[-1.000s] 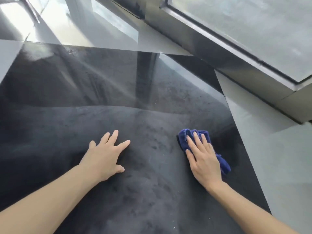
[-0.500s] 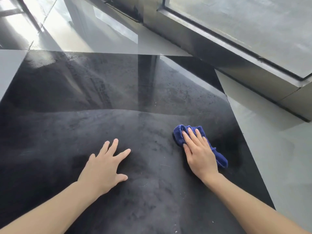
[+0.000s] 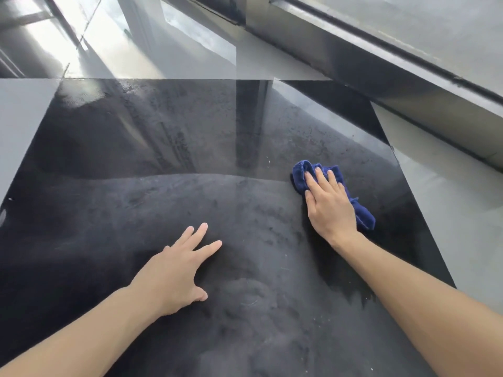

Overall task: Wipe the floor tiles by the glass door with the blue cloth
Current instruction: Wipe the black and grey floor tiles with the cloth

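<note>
A crumpled blue cloth (image 3: pixel 302 175) lies on a large glossy black floor tile (image 3: pixel 168 164), toward its right side. My right hand (image 3: pixel 328 205) presses flat on top of the cloth, fingers spread over it, covering its middle. The cloth's ends show beyond my fingertips and beside my wrist. My left hand (image 3: pixel 177 270) rests flat on the same tile nearer to me, fingers apart, holding nothing. The tile looks dusty and smeared around both hands.
The glass door's dark metal frame and threshold (image 3: pixel 408 85) run diagonally across the upper right. Pale grey tiles (image 3: pixel 457 213) border the black tile on the right, and another pale tile (image 3: pixel 19 126) on the left. Bright reflections lie on the far floor (image 3: pixel 89 42).
My right hand has pushed the cloth farther away from me across the black tile. My left hand has stayed planted in the same spot.
</note>
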